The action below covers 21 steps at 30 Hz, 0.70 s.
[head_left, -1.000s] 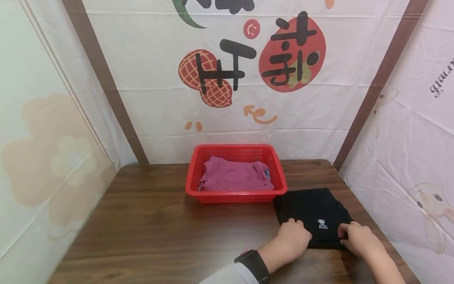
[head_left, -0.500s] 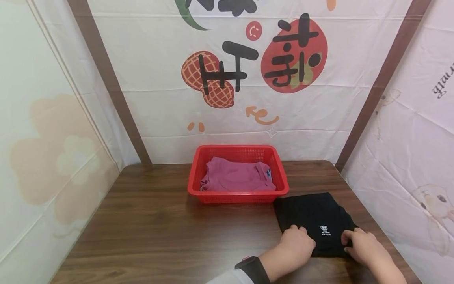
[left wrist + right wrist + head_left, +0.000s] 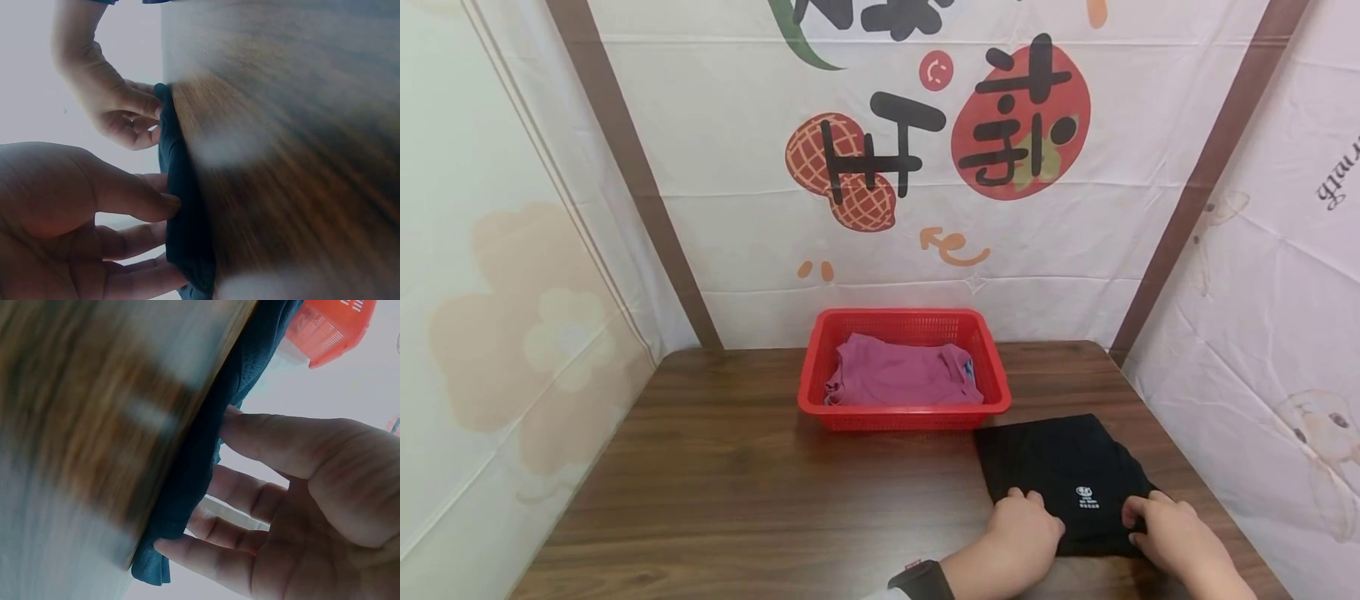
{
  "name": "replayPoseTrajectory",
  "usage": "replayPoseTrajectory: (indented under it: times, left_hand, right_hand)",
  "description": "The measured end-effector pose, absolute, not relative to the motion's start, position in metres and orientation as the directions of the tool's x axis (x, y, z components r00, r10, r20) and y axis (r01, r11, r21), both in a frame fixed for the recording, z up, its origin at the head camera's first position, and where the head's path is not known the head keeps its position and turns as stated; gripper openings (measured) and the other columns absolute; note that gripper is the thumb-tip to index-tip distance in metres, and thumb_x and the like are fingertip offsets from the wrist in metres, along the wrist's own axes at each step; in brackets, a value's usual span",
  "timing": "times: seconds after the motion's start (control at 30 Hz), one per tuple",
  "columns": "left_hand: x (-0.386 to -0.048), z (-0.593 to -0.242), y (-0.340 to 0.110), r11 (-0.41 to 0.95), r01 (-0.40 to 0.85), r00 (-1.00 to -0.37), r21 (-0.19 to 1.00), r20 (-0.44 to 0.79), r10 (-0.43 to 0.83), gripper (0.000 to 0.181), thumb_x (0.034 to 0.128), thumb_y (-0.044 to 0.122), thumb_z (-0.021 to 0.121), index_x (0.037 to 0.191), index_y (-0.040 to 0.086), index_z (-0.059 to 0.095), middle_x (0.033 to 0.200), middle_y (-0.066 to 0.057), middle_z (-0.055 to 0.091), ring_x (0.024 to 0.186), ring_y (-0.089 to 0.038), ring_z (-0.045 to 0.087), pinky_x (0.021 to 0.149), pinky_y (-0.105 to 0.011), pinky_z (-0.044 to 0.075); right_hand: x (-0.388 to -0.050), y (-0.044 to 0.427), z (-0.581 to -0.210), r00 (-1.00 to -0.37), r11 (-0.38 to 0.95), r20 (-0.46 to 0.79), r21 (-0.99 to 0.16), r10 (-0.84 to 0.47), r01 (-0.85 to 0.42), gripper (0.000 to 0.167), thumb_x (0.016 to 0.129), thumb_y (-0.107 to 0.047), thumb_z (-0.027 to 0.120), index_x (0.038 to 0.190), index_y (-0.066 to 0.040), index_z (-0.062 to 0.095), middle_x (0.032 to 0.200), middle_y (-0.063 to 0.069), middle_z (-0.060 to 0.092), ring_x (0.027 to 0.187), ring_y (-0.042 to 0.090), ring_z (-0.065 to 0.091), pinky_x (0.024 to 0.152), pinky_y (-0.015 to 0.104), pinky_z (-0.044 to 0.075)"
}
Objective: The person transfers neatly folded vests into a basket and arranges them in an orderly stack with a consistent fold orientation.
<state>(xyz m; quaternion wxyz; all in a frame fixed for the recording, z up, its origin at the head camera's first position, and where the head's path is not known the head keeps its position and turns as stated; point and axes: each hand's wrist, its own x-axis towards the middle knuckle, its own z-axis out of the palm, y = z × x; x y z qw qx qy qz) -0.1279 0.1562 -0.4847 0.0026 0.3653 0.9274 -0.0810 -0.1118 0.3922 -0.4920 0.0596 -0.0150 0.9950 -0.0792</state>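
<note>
Folded black cloth with a small white print lies flat at the table's right side. My left hand holds its near left part, and my right hand its near right corner. In the left wrist view, the left hand's thumb and fingers are on the cloth's edge, with the right hand farther along it. The right wrist view has the right hand's thumb and fingertips against the dark fabric; what lies under them is hidden.
A red plastic basket stands at the table's back middle, holding folded pink cloth over some patterned fabric. Printed white sheets hang behind and beside the brown wooden table. The basket's near right corner is close to the black cloth.
The black cloth has slid a little toward the table's near edge, with both hands moving along on it. The basket has stayed in place; the head view has shifted slightly.
</note>
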Motion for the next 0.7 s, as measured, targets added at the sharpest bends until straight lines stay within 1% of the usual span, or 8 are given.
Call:
replayPoseTrajectory:
  times: [0.27, 0.4, 0.57, 0.7]
  left_hand:
    - [-0.128, -0.485, 0.143, 0.731, 0.676, -0.737, -0.093, -0.075, 0.671, 0.025, 0.0914, 0.034, 0.070, 0.105, 0.055, 0.073, 0.094, 0.009, 0.063, 0.079, -0.014, 0.052, 0.053, -0.028, 0.046]
    - [-0.131, -0.486, 0.132, 0.726, 0.685, -0.728, -0.055, -0.061, 0.683, 0.027, 0.0884, 0.032, 0.073, 0.104, 0.055, 0.074, 0.095, 0.009, 0.062, 0.078, -0.013, 0.052, 0.053, -0.027, 0.043]
    - [-0.139, -0.483, 0.117, 0.712, 0.700, -0.705, 0.057, -0.104, 0.702, 0.031, 0.0869, 0.031, 0.076, 0.108, 0.054, 0.073, 0.099, 0.010, 0.062, 0.080, -0.012, 0.052, 0.055, -0.028, 0.044]
    - [-0.142, -0.481, 0.108, 0.711, 0.691, -0.699, 0.127, -0.135, 0.703, 0.036, 0.0829, 0.029, 0.079, 0.109, 0.053, 0.073, 0.100, 0.010, 0.061, 0.081, -0.011, 0.052, 0.058, -0.029, 0.044]
  right_hand:
    - [-0.106, 0.379, -0.493, -0.995, 0.986, -0.097, -0.163, -0.031, -0.014, 0.026, 0.079, -0.011, 0.083, 0.083, -0.022, 0.060, 0.083, -0.001, 0.055, 0.074, 0.025, 0.051, 0.065, 0.047, 0.048]
    - [-0.106, 0.370, -0.492, -0.995, 0.986, -0.097, -0.165, -0.031, -0.015, 0.026, 0.078, -0.011, 0.084, 0.082, -0.022, 0.061, 0.083, -0.001, 0.055, 0.074, 0.024, 0.051, 0.066, 0.046, 0.048]
    - [-0.106, 0.361, -0.489, -0.994, 0.987, -0.102, -0.161, -0.028, -0.011, 0.026, 0.078, -0.011, 0.084, 0.082, -0.022, 0.061, 0.083, -0.001, 0.057, 0.076, 0.024, 0.054, 0.066, 0.048, 0.049]
    - [-0.106, 0.355, -0.489, -0.994, 0.987, -0.109, -0.158, -0.028, -0.011, 0.027, 0.077, -0.012, 0.085, 0.082, -0.023, 0.061, 0.083, -0.002, 0.057, 0.077, 0.024, 0.055, 0.064, 0.047, 0.049]
